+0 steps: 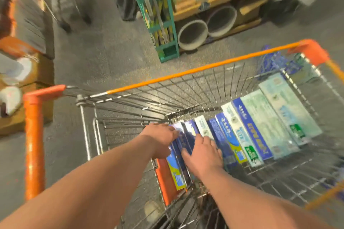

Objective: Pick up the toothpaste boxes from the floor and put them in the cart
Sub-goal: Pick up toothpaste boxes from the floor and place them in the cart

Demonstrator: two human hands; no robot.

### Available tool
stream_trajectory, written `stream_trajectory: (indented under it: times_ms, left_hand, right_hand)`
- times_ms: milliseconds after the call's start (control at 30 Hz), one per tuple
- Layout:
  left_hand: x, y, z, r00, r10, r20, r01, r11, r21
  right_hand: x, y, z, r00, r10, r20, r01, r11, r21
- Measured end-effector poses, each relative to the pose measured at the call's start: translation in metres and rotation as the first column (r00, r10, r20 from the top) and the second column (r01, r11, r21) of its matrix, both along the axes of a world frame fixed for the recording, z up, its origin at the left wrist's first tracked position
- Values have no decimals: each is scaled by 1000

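**Floor** (104,57): grey speckled concrete in a storeroom aisle. The whole view is blurred by motion.

**Cart** (186,74): wire basket with an orange rim, standing on the floor at lower right. Its orange handle (34,145) is at the left.

**Boxes** (260,126): about ten, in blue, white and pale green. They sit in the cart on its wire bottom, set on edge in a row and leaning on one another.

**Left hand** (160,139): inside the cart, fingers together and laid over the top end of the endmost blue box. The thumb is hidden, so I cannot tell whether it grips.

**Right hand** (202,154): just beside the left, fingers spread and flat on the next blue boxes.

**Blue bundle** (273,61): in the cart's far corner, too blurred to tell what it is.

**Rack** (160,24): green metal, upright beyond the cart, holding long strips.

**Pipes** (192,34): two wide grey ones with their ends facing the camera, under a wooden shelf (214,0) that carries pale blocks.

**Cartons** (37,72): brown, at the left edge, with white round items on top.

**In the way**: the cart's wire walls surround the boxes, and both forearms cross its near corner.
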State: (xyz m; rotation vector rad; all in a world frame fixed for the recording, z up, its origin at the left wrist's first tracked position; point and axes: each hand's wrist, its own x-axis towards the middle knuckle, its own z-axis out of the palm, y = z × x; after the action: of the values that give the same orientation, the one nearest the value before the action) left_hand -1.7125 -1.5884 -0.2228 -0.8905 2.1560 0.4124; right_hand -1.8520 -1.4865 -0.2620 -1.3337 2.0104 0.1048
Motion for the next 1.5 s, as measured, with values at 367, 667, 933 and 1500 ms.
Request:
stream_trajectory:
  times_ms: [367,667,933,1500]
  left_hand:
    - [-35,40,192,985,171,-36,-175,963,-205]
    - [-66,143,299,975,17,-221,-100,924,-368]
    - [-172,245,352,922,-235,-307,87,899,-428]
    - [-541,458,345,783,-543,-305,387,808,-444]
  right_hand:
    - [-79,-7,177,996,87,3,-85,980,-181]
    - [-123,130,306,987,97,-129,-134,938,-319]
    - [-206,279,377,969,-106,-224,5,912,-410]
    - [-526,552,383,860,-459,-223,355,852,-384]
